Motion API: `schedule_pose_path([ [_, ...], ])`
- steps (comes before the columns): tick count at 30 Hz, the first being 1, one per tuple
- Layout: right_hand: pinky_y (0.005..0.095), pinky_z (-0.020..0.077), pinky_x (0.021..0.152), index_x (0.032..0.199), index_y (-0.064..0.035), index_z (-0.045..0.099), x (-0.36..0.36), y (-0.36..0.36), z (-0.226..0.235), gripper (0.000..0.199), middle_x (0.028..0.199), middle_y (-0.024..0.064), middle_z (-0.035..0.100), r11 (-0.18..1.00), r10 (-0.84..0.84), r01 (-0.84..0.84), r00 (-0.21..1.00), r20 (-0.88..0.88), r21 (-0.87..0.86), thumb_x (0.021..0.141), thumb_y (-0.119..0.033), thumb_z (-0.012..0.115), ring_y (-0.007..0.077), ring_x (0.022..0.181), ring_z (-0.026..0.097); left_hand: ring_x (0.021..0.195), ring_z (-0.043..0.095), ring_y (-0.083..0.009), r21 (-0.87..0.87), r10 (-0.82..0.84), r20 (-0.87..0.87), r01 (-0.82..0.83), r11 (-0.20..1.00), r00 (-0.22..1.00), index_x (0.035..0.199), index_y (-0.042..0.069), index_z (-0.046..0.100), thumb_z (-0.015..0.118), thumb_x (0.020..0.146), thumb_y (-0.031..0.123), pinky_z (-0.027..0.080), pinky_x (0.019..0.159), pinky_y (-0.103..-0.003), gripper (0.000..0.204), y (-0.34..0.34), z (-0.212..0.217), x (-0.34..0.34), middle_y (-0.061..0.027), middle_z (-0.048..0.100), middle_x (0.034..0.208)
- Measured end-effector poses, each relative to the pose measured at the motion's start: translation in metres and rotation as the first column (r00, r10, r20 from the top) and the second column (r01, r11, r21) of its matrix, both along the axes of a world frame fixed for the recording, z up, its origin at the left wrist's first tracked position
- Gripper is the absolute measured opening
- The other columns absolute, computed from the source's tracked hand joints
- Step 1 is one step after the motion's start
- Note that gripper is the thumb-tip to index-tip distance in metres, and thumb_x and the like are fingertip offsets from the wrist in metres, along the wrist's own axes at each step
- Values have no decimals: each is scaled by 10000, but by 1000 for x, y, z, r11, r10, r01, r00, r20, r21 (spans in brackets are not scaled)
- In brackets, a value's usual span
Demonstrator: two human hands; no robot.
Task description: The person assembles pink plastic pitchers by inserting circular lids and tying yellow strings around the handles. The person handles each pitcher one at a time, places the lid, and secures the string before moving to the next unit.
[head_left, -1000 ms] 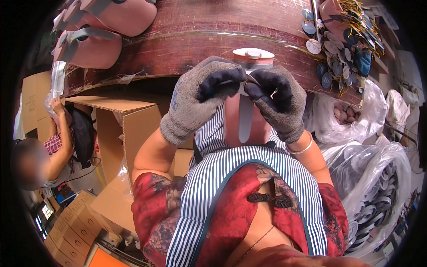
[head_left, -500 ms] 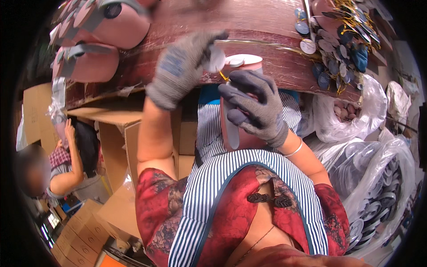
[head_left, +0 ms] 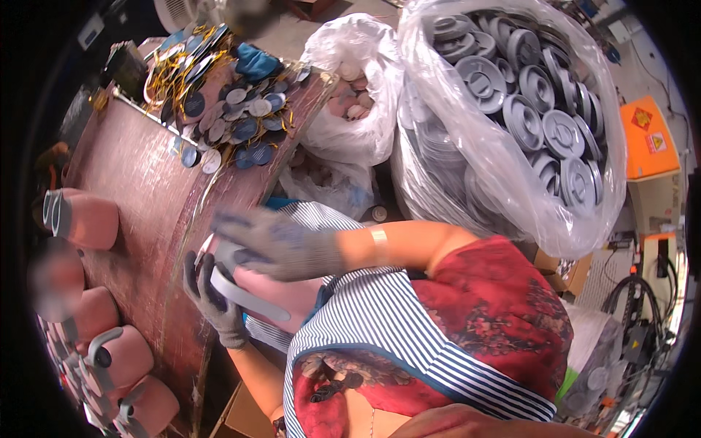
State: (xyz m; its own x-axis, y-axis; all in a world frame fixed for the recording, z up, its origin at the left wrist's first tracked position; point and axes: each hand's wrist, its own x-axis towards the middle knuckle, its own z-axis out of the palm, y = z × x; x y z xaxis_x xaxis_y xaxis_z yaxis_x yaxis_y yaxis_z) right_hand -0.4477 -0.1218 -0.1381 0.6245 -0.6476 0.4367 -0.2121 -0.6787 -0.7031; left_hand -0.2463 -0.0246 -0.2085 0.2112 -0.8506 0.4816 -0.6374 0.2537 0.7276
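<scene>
A pink jug [head_left: 299, 293] with a curved grey handle [head_left: 252, 301] lies tilted against my striped apron at the table edge. My left hand [head_left: 213, 303], in a grey glove, is wrapped round its top end beside the handle. Over the jug's top and grey lid passes my right hand [head_left: 285, 244], also gloved. Motion smears its fingers, and whether it holds anything small is hidden. The jug's far side is covered by both hands.
More pink jugs [head_left: 120, 358] line the left of the worn red table [head_left: 146, 190]. Round tags with yellow strings [head_left: 255, 109] are heaped at its far end. Beyond stand a white bag [head_left: 380, 139] of pink pieces and a large clear bag [head_left: 504, 197] of grey lids [head_left: 482, 84].
My view and body have turned to the right. My right hand has come across onto the jug's top, while the left has moved from a white round tag to the jug's top end.
</scene>
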Motion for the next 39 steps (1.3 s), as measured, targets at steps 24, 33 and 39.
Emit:
schedule_pose_path([
  [24,422,424,1068,1449,-202,514,-91,-51,-108,637,1431,181,521,936,-80,126,985,-152,328,829,-124,637,357,1259,531,1353,460,-365,-140,535,339,-521,842,774,1270,133,663,563,888,186,361,1125,-440,399,105,28,19,-175,486,1464],
  [33,618,226,1143,1414,-215,546,-72,-24,-141,709,1544,210,356,989,-66,-21,830,-554,-148,806,-567,641,456,1438,283,1063,608,-324,377,708,177,-712,593,683,1248,73,666,637,923,168,484,946,-386,340,157,-44,10,-154,597,1180],
  [39,722,138,1112,1454,-299,506,-64,-27,-160,734,1569,177,326,941,-104,-111,806,-583,-321,816,-651,598,480,1441,243,1042,604,-158,378,673,-360,-559,738,646,1145,29,694,624,976,189,475,917,-301,244,132,-64,-27,-56,626,1132],
])
